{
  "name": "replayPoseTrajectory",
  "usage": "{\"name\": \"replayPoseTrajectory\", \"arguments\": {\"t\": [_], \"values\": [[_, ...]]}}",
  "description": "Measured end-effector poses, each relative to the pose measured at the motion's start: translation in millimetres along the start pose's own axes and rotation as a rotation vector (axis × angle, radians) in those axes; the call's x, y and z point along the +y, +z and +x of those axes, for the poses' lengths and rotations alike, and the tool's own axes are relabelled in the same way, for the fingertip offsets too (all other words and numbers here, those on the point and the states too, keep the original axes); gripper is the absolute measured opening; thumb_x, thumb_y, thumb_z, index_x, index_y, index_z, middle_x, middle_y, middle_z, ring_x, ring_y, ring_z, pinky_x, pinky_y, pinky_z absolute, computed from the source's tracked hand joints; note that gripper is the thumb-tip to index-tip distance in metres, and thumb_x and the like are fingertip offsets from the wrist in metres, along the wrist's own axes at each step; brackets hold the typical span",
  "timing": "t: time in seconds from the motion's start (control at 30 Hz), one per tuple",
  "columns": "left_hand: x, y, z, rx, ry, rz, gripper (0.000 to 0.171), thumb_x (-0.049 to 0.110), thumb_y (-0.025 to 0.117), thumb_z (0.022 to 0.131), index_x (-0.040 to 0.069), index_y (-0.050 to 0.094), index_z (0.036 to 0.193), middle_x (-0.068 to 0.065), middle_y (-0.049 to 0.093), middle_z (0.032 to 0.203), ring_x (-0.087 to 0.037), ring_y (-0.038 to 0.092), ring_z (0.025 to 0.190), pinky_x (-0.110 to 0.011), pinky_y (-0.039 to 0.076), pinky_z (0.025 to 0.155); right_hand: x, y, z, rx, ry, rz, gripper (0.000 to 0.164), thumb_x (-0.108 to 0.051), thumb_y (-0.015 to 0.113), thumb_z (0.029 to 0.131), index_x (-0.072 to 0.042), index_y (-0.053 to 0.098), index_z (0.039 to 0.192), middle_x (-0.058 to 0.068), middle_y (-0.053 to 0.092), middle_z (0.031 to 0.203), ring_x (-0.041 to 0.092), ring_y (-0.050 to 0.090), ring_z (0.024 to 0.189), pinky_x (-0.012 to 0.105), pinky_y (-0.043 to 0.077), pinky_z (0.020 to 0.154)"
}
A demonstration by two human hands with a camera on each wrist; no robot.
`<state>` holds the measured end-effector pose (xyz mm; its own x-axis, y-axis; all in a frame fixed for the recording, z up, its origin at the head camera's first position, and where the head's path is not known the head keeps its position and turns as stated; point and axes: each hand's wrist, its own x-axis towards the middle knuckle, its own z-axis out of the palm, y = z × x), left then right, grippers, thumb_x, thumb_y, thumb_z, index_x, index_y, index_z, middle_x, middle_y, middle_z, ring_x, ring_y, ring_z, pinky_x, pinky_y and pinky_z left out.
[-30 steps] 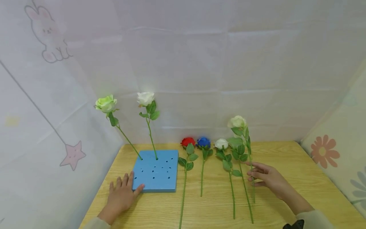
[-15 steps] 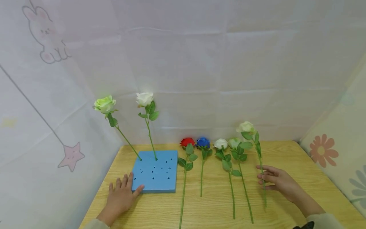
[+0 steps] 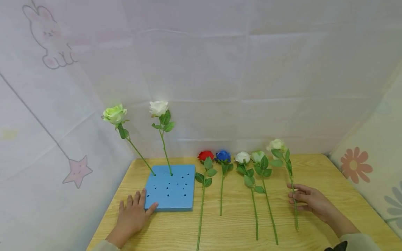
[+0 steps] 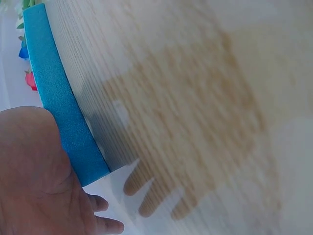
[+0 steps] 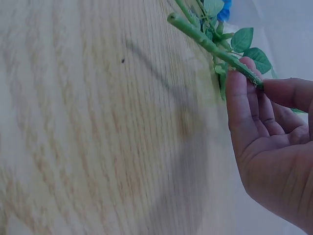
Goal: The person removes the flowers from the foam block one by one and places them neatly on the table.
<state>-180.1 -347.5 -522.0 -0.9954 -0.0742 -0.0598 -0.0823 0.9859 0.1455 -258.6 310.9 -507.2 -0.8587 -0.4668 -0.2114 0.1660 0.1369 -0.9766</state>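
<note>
Wooden table [image 3: 232, 230]; blue block [image 3: 176, 200] with holes on its left half, green rose [image 3: 115, 114] and white standing rose [image 3: 159, 108] stuck in the back holes. Pale rose [image 3: 289, 167] raised at right, tilted, beside the row lying on the table: red rose [image 3: 205, 155], blue rose [image 3: 223, 156], white lying rose [image 3: 243, 157], pale green rose [image 3: 258, 157]. Left hand [image 3: 132, 214] spread flat, touching block's near-left corner; right hand [image 3: 312, 202] pinches pale rose's stem, thumb against fingers.
</note>
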Motion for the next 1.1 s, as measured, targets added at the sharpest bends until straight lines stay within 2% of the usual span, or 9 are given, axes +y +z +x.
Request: {"name": "replayPoseTrajectory", "arguments": {"t": [0.13,0.33,0.6,0.77,0.9,1.1], "values": [[-0.8,-0.1,-1.2,-0.005,-0.005,-0.009,0.100,0.078,0.024,0.097,0.003,0.016,0.162,-0.034,0.023,0.160,-0.063,0.018,0.142,-0.080,0.006,0.110,3.4,-4.2,2.8,-0.032,0.010,0.038,0.063,-0.015,0.049,0.109,0.012,0.018,0.156,0.008,0.066,0.124,0.022,0.069,0.108,0.042,0.058,0.092],[-0.8,-2.5,-3.6,-0.018,-0.018,-0.023,0.099,0.077,0.027,0.098,0.003,0.015,0.162,-0.034,0.022,0.160,-0.063,0.017,0.143,-0.080,0.005,0.110,6.9,-7.0,10.0,-0.067,0.042,0.087,0.063,-0.015,0.050,0.108,0.010,0.018,0.157,0.008,0.067,0.121,0.020,0.070,0.102,0.035,0.060,0.082],[-1.5,-3.0,-4.4,-0.029,-0.026,-0.031,0.099,0.077,0.026,0.098,0.003,0.013,0.163,-0.033,0.021,0.161,-0.062,0.015,0.144,-0.080,0.004,0.110,15.4,-8.0,23.1,-0.071,0.095,0.106,0.065,-0.014,0.050,0.108,0.013,0.015,0.156,0.008,0.068,0.116,0.019,0.069,0.100,0.042,0.059,0.090],[-3.7,0.7,-3.8,-0.025,-0.022,-0.023,0.099,0.078,0.025,0.098,0.004,0.013,0.163,-0.032,0.021,0.162,-0.061,0.015,0.145,-0.080,0.003,0.110,15.6,-7.2,26.7,-0.040,0.124,0.023,0.066,-0.015,0.051,0.108,0.014,0.016,0.155,0.008,0.068,0.115,0.020,0.070,0.100,0.039,0.060,0.084],[-2.1,0.5,-3.3,0.003,-0.004,-0.015,0.098,0.077,0.025,0.098,0.003,0.015,0.163,-0.032,0.023,0.161,-0.061,0.018,0.144,-0.080,0.006,0.110,12.6,-5.6,26.3,0.007,0.148,-0.067,0.067,-0.015,0.052,0.107,0.016,0.016,0.154,0.009,0.068,0.113,0.020,0.070,0.096,0.037,0.060,0.076],[0.6,-1.5,-3.7,-0.002,-0.001,-0.004,0.098,0.077,0.025,0.098,0.003,0.015,0.163,-0.032,0.024,0.161,-0.061,0.019,0.144,-0.079,0.007,0.111,7.3,-1.2,23.8,0.069,0.178,-0.189,0.069,-0.012,0.051,0.107,0.021,0.010,0.152,0.011,0.068,0.109,0.021,0.070,0.090,0.036,0.060,0.070]]}}
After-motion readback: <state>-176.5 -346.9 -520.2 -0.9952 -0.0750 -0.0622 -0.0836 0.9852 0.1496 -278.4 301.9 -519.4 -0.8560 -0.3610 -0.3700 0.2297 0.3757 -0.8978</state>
